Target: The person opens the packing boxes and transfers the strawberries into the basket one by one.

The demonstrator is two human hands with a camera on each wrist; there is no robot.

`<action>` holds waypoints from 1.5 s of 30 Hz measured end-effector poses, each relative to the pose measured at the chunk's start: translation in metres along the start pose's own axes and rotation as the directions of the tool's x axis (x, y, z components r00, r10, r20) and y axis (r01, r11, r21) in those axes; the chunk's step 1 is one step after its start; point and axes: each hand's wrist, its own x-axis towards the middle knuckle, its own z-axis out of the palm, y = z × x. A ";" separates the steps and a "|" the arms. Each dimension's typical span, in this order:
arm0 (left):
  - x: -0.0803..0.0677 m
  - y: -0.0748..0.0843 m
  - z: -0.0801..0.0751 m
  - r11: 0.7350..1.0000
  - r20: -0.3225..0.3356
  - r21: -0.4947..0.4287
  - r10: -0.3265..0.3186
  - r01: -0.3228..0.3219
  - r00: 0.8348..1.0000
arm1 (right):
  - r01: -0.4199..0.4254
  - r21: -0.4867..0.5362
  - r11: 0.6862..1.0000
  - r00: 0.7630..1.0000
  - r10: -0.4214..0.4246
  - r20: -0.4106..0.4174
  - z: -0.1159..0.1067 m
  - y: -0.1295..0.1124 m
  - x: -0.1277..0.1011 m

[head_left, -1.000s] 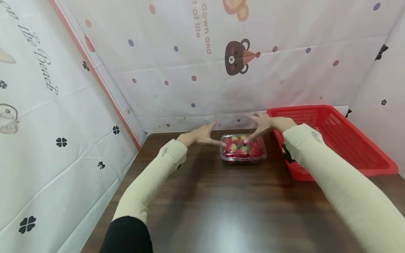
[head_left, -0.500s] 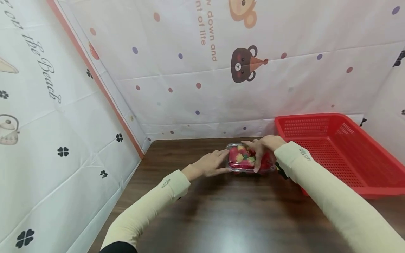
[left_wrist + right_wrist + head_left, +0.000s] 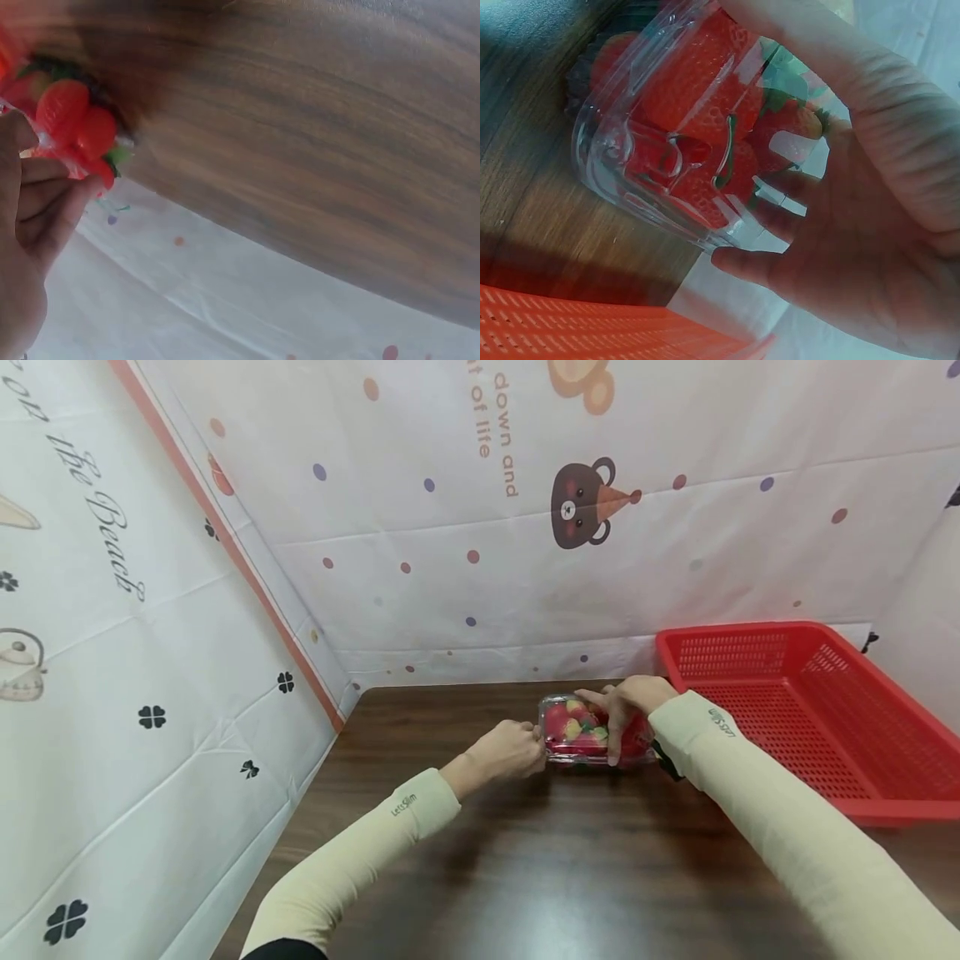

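Observation:
A clear plastic clamshell box (image 3: 573, 761) of red strawberries (image 3: 576, 720) sits on the brown wooden table. My left hand (image 3: 510, 750), fingers curled in, pinches the box's left end; in the left wrist view, strawberries (image 3: 66, 109) show just past its fingertips. My right hand (image 3: 633, 698) grips the box from above near its right end, with the thumb down the front side and the fingers toward the back. The right wrist view has the lid's ridged edge (image 3: 604, 169) facing the camera and the right palm (image 3: 862, 195) beside it. Parts of the box are covered by both hands.
A large red plastic basket (image 3: 810, 752) with perforated walls stands to the right of the box, close by the right forearm. Behind the table (image 3: 420, 710) hangs a white printed cloth (image 3: 420, 602); another cloth covers the left side.
Both hands have come down from above the box onto it. The right hand has taken hold across it, and the left fingers have curled in at its left end. The head view has shifted slightly.

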 end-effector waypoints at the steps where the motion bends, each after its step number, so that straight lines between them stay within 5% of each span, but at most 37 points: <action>1: 0.000 0.002 0.000 1.000 -0.002 0.014 0.011 -0.011 1.000 | 0.002 0.000 1.000 1.000 -0.002 0.002 0.000 0.001 -0.001; 9: 0.002 0.015 -0.007 0.973 0.038 0.206 0.096 -0.101 0.995 | 0.008 0.039 0.999 1.000 -0.008 0.014 0.002 0.002 -0.002; 15: 0.001 0.026 -0.007 0.960 0.038 0.254 0.115 -0.121 0.993 | 0.021 0.017 1.000 1.000 -0.021 0.020 0.010 0.003 0.005; 23: -0.004 0.036 0.008 0.958 -0.109 0.273 0.116 -0.083 0.987 | -0.005 0.049 0.999 0.999 0.003 0.043 0.021 0.002 0.007; 28: -0.008 0.036 0.017 0.967 -0.222 0.250 0.110 -0.053 0.969 | -0.014 0.016 1.000 0.999 0.013 0.034 0.023 0.001 0.007; 39: -0.010 0.020 0.022 0.985 -0.286 0.167 0.080 -0.033 0.955 | -0.012 -0.043 0.999 1.000 0.013 0.018 0.014 -0.002 0.010; 42: -0.008 0.014 0.017 0.997 -0.247 0.072 0.002 0.016 0.969 | -0.012 -0.042 0.999 1.000 0.012 0.010 0.012 0.002 0.012; 45: -0.004 0.007 0.012 0.984 -0.156 -0.112 -0.158 0.142 0.975 | -0.004 -0.005 1.000 1.000 0.004 -0.011 0.008 0.004 0.009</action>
